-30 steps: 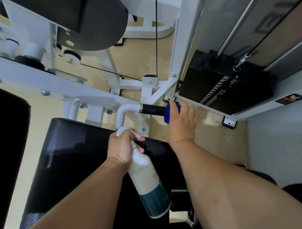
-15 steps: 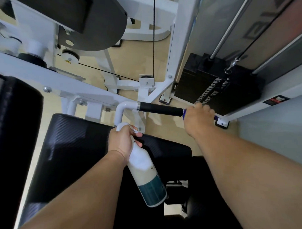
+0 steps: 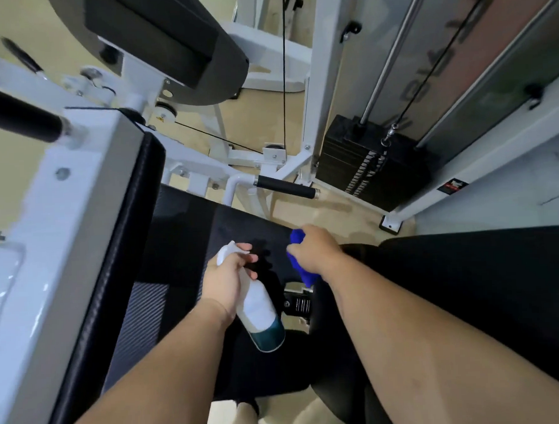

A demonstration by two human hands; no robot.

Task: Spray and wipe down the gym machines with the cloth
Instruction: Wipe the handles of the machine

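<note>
Head view, looking down: the left fingers [image 3: 249, 260] are curled round the neck of a white plastic spray bottle with a dark teal base [image 3: 259, 307], and one fingertip lies up on its white trigger head [image 3: 230, 250]. The left hand [image 3: 225, 278] holds the bottle tilted, nozzle away from the camera and base toward it, above a black textured padded seat [image 3: 184, 247].

Just beside it, the right fingers [image 3: 293, 251] are bunched tight on a bright blue cloth [image 3: 308, 276]. The right hand [image 3: 316, 251] shows mostly its back. One tuft of cloth pokes out above the knuckles, and a longer fold hangs below the hand at the seat's right edge. Whether the cloth touches the padding cannot be told.

Beyond the hands, a short black foam-covered handle [image 3: 285, 187] sticks out sideways from the white painted steel machine frame [image 3: 319, 83], apart from both hands. Right of it stands a black stack of weight plates [image 3: 375, 169] on two shiny guide rods, with a thin black cable [image 3: 284, 69] running up past the frame. A second black padded cushion [image 3: 480, 284] fills the right side, over a tan floor [image 3: 256, 123].
</note>
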